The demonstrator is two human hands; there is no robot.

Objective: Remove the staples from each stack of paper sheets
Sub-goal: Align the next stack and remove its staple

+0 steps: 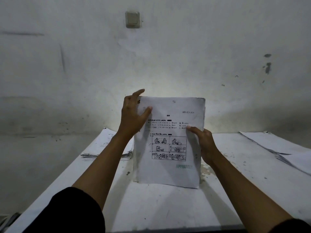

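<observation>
— Scuffed white wall (185, 56) behind, with a light switch (132, 19) high on it — what's in front?

— A white bench (151, 207) running up to that wall. A pile of papers (104, 145) lies at its far left corner and loose sheets (276, 145) are spread along its right edge.

— And the stapled stack?

— The stack of sheets (170, 142) stands upright over the middle of the bench, its bottom edge at or just above the surface — I cannot tell which. The top page shows printed text, a cartoon grid and a green stamp.

— The hands?

— The left hand (133, 115) is at the stack's top left corner, thumb on the page, its grip pinching that corner. The right hand (205, 143) holds the right edge, thumb across the front.

— The staple?

— A small dark mark (138, 102) by the left fingers; too small to tell.
</observation>
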